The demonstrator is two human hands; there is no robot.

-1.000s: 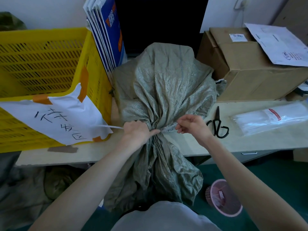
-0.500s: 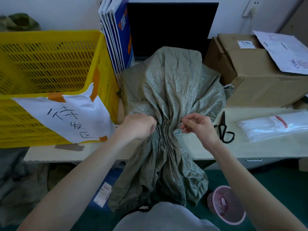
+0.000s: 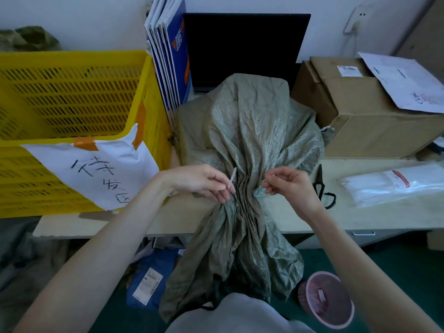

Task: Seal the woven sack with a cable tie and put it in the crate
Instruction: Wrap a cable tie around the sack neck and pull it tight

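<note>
While the left hand (image 3: 204,182) pinched one cable tie (image 3: 233,175) end, the right hand (image 3: 287,182) pinched the other, with the woven sack (image 3: 245,145) neck bunched between them.

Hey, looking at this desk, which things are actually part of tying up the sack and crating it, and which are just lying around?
Part of the job:
woven sack
cable tie, an end pinched in each of the left hand and right hand
yellow crate

Lying about:
scissors
cardboard box
bag of spare ties
pink bin
</note>
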